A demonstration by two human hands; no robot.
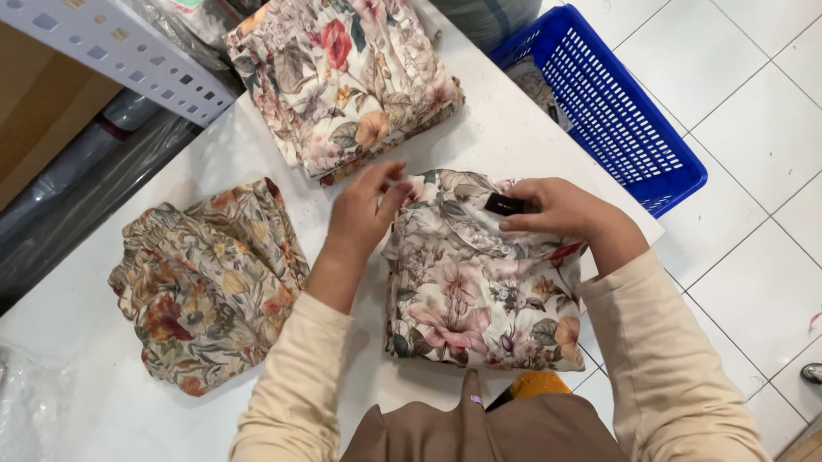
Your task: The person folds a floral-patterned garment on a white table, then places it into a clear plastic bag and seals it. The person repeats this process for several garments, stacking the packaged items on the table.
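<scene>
At the middle of the white tabletop (529, 134) lay a folded floral garment (479, 281). On its top edge, the right hand (562, 211) pinched a small black tag (504, 205), while the left hand (365, 210) rested at its ten o'clock corner, fingers loosely curled, holding nothing clear. A floral stack (344, 68) sat at twelve o'clock, a darker floral bundle (207, 281) at nine, a blue basket (605, 101) at two.

The scene was lit brightly and evenly from overhead; shadows were kept soft; slight blur was seen at the left hand (363, 212).
</scene>
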